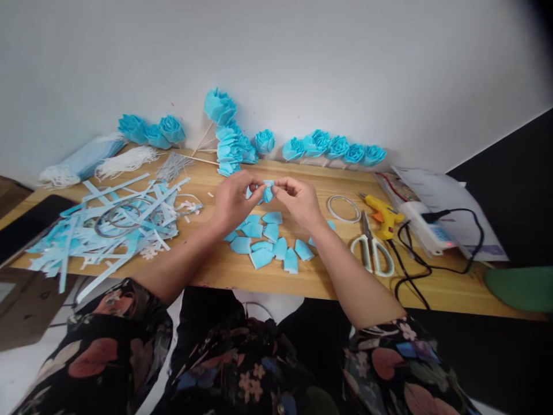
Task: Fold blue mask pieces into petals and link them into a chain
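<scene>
Between my two hands, above the middle of the table, is a small light blue petal piece point(268, 192). My left hand point(238, 199) pinches its left side with thumb and fingers. From the right, my right hand point(299, 199) pinches the other edge. Fingers cover part of the piece. Several loose blue petal pieces point(261, 255), cut with one rounded or pointed end, lie on the table below my hands, some overlapping. Behind my hands, blue flowers point(229, 151) on thin sticks lean against the wall in a stack.
At left is a heap of blue and white strips point(116, 225), beside a phone point(32, 225) and packed masks point(88, 157). At right are a tape roll point(344, 208), scissors point(371, 251), a yellow glue gun point(383, 216) with its cord, and a power strip point(427, 227). More flowers point(337, 147) line the wall.
</scene>
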{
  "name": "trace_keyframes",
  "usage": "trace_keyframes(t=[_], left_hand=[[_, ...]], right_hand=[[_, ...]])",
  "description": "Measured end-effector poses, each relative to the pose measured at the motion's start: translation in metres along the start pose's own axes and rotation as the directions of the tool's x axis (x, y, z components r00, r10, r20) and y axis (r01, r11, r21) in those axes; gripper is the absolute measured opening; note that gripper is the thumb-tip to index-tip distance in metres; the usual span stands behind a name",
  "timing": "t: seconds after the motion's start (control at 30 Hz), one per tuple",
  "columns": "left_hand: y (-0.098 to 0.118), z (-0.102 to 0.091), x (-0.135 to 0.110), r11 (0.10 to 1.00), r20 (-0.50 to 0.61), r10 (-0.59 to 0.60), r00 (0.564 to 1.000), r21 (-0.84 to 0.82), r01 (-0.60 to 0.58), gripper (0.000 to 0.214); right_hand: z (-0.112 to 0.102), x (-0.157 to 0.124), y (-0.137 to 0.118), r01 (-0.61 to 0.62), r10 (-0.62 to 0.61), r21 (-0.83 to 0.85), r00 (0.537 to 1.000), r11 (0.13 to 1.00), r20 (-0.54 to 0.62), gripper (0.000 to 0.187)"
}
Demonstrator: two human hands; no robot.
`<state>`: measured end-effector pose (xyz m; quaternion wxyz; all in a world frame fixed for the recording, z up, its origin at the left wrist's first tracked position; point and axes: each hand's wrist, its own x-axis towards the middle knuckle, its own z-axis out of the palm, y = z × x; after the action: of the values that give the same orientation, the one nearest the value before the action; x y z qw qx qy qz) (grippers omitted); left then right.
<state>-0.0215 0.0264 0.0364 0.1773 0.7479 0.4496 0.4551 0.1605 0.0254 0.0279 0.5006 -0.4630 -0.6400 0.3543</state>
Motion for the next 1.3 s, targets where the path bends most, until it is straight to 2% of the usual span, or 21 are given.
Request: trace_keyframes(t=[0.17, 0.37, 0.53, 0.9, 0.97, 1.03, 1.13, 1.2, 1.3], left_hand=[[-0.007, 0.003, 0.001, 1.0, 0.024, 0.012, 1.0, 0.021, -0.013, 0.015], [-0.005, 0.002, 0.001, 1.0, 0.031, 0.008, 0.999, 0.001, -0.008, 0.013], [-0.004, 0.002, 0.001, 0.998, 0.045, -0.011, 0.999, -0.068, 0.014, 0.009], [-0.006, 0.003, 0.001, 0.999, 0.043, 0.025, 0.999, -0.037, -0.023, 0.017], [-0.009, 0.004, 0.001, 0.997, 0.023, -0.028, 0.999, -0.077, 0.03, 0.018], [-0.013, 0.004, 0.003, 0.975, 0.012, -0.122, 0.992, -0.187, 0.123, 0.023], [-0.02, 0.003, 0.007, 0.873, 0.142, -0.254, 0.957, -0.392, 0.29, 0.033], [-0.022, 0.002, 0.009, 0.798, 0.259, -0.273, 0.926, -0.477, 0.369, 0.034], [-0.02, 0.001, 0.01, 0.758, 0.293, -0.265, 0.919, -0.525, 0.386, 0.029]], right_hand=[[0.001, -0.002, -0.003, 0.047, -0.048, -0.078, 0.999, 0.996, -0.012, 0.017], [0.003, -0.004, -0.005, 0.07, -0.074, -0.139, 0.997, 0.988, -0.022, 0.018], [0.003, -0.005, -0.006, 0.089, -0.094, -0.149, 0.995, 0.985, -0.026, 0.017], [0.003, -0.005, -0.005, 0.095, -0.099, -0.151, 0.995, 0.984, -0.018, 0.016], [0.003, -0.004, -0.004, 0.086, -0.09, -0.116, 0.996, 0.989, -0.024, 0.017], [0.002, -0.003, -0.002, 0.064, -0.066, -0.064, 0.997, 0.996, -0.03, 0.017], [0.002, -0.001, 0.003, 0.002, -0.002, 0.014, 1.0, 1.0, -0.022, 0.019], [0.001, -0.001, 0.004, -0.029, 0.03, 0.055, 0.999, 0.998, -0.011, 0.021], [0.0, -0.001, 0.002, -0.041, 0.039, 0.092, 0.999, 0.995, 0.017, 0.021]])
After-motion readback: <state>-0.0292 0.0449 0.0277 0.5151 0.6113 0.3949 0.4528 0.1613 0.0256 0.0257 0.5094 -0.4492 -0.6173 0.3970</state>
